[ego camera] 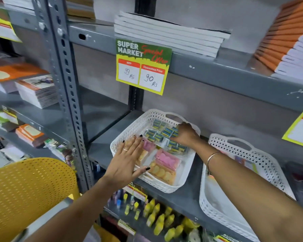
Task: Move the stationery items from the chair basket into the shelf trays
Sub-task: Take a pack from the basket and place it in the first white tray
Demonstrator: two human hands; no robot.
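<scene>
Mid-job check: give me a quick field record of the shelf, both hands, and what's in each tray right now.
shelf: grey metal shelf holding two trays side by side
left tray: white perforated plastic tray with handles, holding blue-and-yellow small packets at the back, pink and orange clear-wrapped packs at the front
right tray: second white perforated plastic tray, contents unclear
left hand: left hand open, fingers spread, flat over the left tray's front packs
right hand: right hand resting on the blue-and-yellow packets; grip cannot be told
chair: yellow perforated plastic chair, lower left
</scene>
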